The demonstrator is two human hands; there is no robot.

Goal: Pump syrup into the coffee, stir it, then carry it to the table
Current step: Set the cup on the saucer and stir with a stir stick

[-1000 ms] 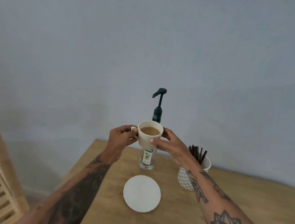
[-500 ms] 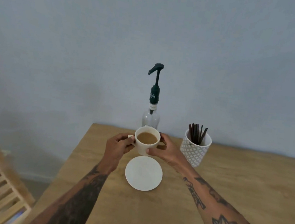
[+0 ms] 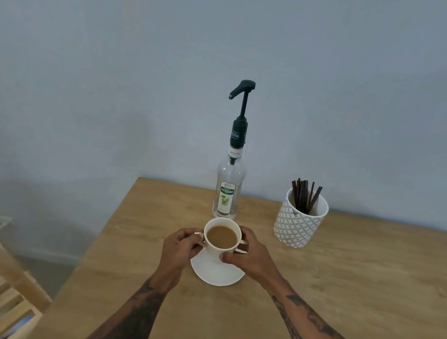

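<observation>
Nearest the camera, both forearms reach forward over the wooden surface (image 3: pixel 343 282) and meet at the cup (image 3: pixel 221 239). The left hand (image 3: pixel 179 248) is closed on the handle side, fingers curled against the cup's wall; the right hand (image 3: pixel 248 255) wraps the opposite side, its thumb low on the front. Each grip is shut on the cup, which probably keeps the nearly full coffee level, since one hand alone would let it tip.

The cup is over the back part of the saucer (image 3: pixel 215 274); whether its foot touches the saucer or hangs just above it cannot be told. The saucer lies flat near the left edge of the surface, likely there to catch drips.

Just beyond the cup stands the syrup bottle (image 3: pixel 227 192), upright, its pump (image 3: pixel 242 90) fully raised with the spout pointing left and toward the cup's side. The cup sits close in front, probably so it can go under that spout with a short lift.

To the right, well apart from the bottle, a patterned pot (image 3: pixel 298 223) holds dark stirrers (image 3: pixel 305 196) upright, within easy reach of the right hand for the stirring step. A plain wall (image 3: pixel 116 71) backs everything.
</observation>
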